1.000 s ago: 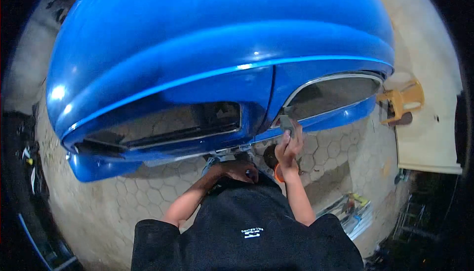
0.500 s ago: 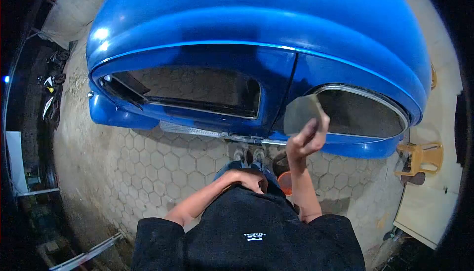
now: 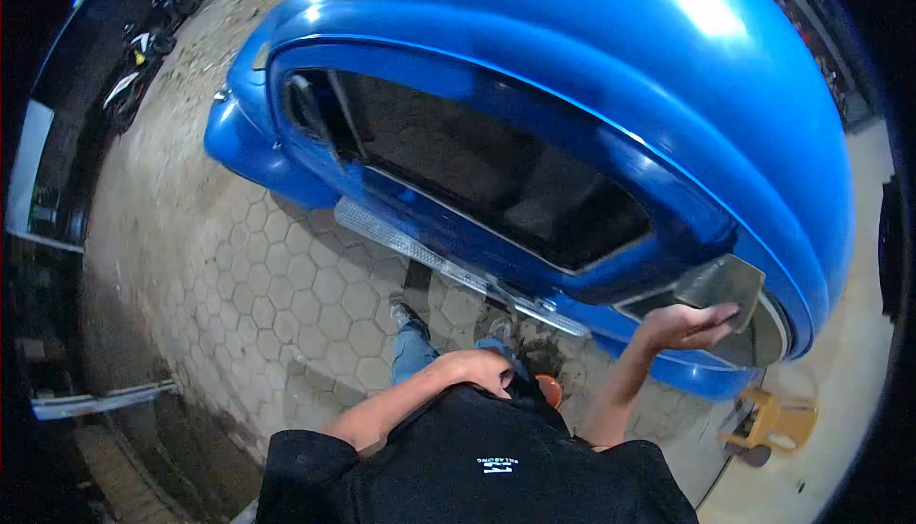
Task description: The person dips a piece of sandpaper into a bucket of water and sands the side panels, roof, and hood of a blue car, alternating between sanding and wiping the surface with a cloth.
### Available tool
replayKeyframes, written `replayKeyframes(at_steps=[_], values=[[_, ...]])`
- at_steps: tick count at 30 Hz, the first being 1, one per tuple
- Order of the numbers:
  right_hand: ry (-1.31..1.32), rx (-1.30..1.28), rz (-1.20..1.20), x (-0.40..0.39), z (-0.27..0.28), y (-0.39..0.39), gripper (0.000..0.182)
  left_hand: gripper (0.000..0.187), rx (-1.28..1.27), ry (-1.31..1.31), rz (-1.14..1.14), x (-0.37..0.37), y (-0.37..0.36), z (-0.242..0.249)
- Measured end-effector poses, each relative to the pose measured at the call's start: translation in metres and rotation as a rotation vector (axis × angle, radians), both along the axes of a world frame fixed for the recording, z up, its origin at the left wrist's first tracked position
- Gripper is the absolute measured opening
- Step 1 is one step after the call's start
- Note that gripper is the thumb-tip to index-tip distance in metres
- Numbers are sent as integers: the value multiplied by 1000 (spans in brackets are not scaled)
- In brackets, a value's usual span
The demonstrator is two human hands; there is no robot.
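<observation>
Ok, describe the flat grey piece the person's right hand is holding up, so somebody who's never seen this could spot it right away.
Find the big blue car that fills the top of the view, then follow its side to the rear window at the lower right. There the raised right hand holds a grey sheet against the car. It is the only flat, dull grey thing there, unlike the glossy blue paint around it.
</observation>
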State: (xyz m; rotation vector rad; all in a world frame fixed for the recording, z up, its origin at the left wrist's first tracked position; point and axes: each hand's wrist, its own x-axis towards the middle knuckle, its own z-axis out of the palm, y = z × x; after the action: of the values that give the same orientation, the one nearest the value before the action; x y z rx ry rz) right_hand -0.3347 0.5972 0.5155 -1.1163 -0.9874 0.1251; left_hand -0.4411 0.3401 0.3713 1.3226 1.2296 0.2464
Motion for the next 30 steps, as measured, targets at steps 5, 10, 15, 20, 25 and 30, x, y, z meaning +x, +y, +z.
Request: replayKeyframes(at_steps=[5, 10, 15, 20, 25, 30], values=[[-221, -1, 153, -76, 2, -29, 40, 38, 113, -106, 285, -88, -85, 2], [-470, 183, 195, -148, 9, -64, 36, 36, 599, 213, 485, -151, -179, 0], [-574, 201, 232, -248, 5, -115, 32, 36, 188, -15, 586, -218, -248, 12], [-686, 267, 195, -304, 9, -128, 30, 35, 187, -21, 410, -263, -259, -6], [-722, 296, 155, -330, 13, -135, 29, 37, 53, -78, 301, -312, -265, -19], [-542, 257, 79, -367, 12, -143, 28, 44, 90, -110, 247, -387, -265, -30]])
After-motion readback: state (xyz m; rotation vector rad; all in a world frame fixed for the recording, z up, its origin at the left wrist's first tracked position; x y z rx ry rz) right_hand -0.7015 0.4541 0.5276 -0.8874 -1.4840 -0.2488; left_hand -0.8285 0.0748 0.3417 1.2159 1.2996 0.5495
